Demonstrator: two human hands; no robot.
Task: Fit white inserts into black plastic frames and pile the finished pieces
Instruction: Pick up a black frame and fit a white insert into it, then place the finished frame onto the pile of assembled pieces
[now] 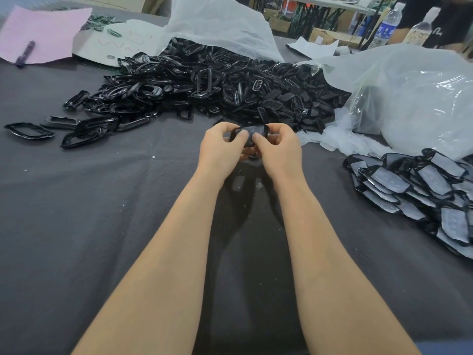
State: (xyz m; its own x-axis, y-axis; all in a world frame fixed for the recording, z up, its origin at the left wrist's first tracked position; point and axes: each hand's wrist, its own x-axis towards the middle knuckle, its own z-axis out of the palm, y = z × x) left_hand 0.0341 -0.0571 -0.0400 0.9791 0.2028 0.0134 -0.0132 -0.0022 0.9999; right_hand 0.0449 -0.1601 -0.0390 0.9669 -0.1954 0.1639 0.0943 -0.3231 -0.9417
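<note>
The left hand (221, 147) and right hand (277, 147) held one black frame (252, 131) above the table (102, 206), fingers (258, 138) curled tight round it. Behind lay one heap of frames (204, 80), too many to count; at right, one finished pile (419, 190).

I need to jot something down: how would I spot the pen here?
Find the pink sheet at the far left corner of the table. The pen lies on its near left edge, slanted. It is a slim dark purple stick, unlike the looped black frames heaped to its right.
</note>
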